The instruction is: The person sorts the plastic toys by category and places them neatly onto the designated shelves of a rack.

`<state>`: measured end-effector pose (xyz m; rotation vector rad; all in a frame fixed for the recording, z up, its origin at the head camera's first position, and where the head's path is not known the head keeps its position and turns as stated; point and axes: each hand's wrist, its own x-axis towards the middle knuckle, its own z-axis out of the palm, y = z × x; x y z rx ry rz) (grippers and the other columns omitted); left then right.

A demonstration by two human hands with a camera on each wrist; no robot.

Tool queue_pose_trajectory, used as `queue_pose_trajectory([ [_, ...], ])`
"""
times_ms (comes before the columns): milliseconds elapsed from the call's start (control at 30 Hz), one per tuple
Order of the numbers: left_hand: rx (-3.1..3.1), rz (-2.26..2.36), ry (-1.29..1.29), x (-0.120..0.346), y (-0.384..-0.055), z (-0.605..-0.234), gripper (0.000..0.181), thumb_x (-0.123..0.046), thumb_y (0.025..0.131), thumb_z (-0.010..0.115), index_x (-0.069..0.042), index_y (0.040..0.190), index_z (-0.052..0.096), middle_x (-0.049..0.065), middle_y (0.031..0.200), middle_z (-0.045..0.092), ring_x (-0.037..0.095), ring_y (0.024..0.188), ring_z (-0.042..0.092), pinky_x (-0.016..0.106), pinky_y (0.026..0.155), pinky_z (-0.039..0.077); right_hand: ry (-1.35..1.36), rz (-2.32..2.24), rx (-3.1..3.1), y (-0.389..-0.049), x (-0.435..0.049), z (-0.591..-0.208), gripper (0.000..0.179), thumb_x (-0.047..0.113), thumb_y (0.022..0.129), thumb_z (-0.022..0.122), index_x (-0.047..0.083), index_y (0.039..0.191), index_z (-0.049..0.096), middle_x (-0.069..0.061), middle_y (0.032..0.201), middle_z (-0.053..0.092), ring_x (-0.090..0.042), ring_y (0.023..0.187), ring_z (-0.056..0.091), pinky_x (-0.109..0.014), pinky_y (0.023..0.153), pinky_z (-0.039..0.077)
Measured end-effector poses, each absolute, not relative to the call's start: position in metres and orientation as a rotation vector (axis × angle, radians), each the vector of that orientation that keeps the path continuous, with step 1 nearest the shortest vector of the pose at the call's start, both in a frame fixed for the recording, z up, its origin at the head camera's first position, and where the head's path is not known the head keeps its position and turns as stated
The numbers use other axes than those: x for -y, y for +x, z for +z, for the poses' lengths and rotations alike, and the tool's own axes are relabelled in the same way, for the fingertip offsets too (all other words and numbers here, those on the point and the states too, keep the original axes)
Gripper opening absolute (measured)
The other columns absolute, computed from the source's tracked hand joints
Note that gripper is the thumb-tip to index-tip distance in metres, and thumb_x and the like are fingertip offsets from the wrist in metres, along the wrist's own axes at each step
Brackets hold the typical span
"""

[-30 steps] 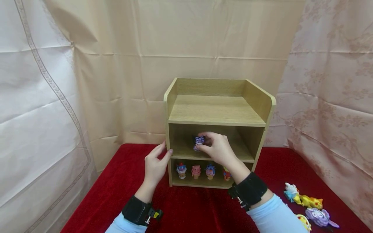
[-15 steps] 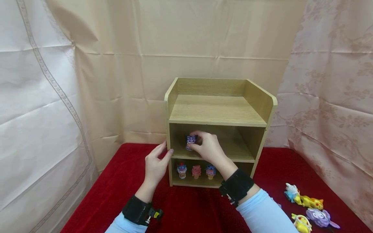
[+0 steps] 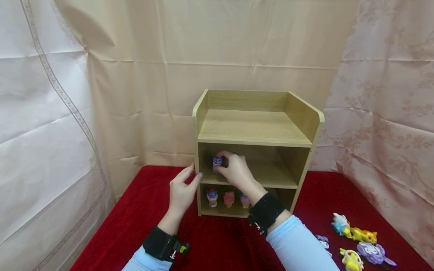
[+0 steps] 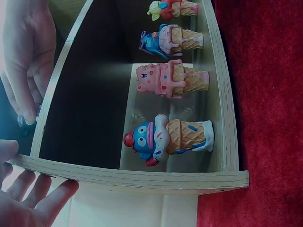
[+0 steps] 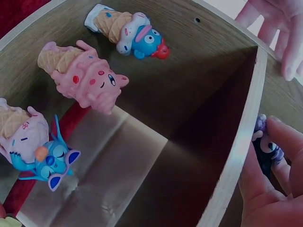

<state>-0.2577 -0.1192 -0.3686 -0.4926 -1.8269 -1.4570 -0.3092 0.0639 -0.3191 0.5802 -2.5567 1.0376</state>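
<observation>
My right hand [image 3: 237, 171] pinches a small purple-and-white striped figurine [image 3: 217, 162] upright between thumb and fingers, inside the middle compartment near its left wall. In the right wrist view, dark and lilac parts of this figurine [image 5: 266, 142] show between the fingertips. My left hand [image 3: 181, 194] grips the left side panel of the wooden shelf unit [image 3: 254, 128], thumb at the front edge and fingers along the outside. Below, ice-cream-cone figurines stand in a row: a blue-faced one [image 4: 142, 137], a pink one [image 4: 156, 78], a blue-eared one [image 4: 161, 40] and a red-and-green one [image 4: 165, 9].
On the red cloth [image 3: 118, 233] at the right lie several toys: a white-and-blue one [image 3: 340, 223], a yellow one [image 3: 364, 235], a purple long-eared one [image 3: 372, 252], another yellow one [image 3: 351, 259] and a small purple-and-white one [image 3: 323, 241]. Curtains [image 3: 237, 45] hang behind.
My right hand has moved left along the middle compartment with the striped figurine. Its forearm now covers the right end of the lower row and uncovers a small toy at right. My left hand stays put.
</observation>
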Motion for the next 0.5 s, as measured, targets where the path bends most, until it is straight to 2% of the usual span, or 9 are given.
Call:
queue_pose_trajectory([
  [233, 1.836, -1.461, -0.495, 0.1201, -0.2585, -0.369, 0.041, 0.008, 0.089, 0.074, 0.009, 0.129, 0.063, 0.024, 0.125, 0.067, 0.036, 0.111, 0.067, 0.011, 0.086, 0.049, 0.561, 1.003, 2.575, -0.3126, -0.0611, -0.3225, 0.041, 0.024, 0.091, 0.08, 0.008, 0.126, 0.068, -0.001, 0.085, 0.068, -0.015, 0.069, 0.059, -0.031, 0.059, 0.05],
  [500, 1.832, -1.465, -0.461, 0.1185, -0.2597, -0.3707, 0.041, 0.006, 0.089, 0.075, 0.008, 0.128, 0.065, 0.023, 0.124, 0.067, 0.036, 0.11, 0.068, 0.009, 0.085, 0.048, 0.572, 0.937, 2.584, -0.3148, -0.0612, -0.3246, 0.041, 0.026, 0.091, 0.08, 0.01, 0.127, 0.068, -0.006, 0.097, 0.072, -0.022, 0.083, 0.065, -0.038, 0.071, 0.055],
])
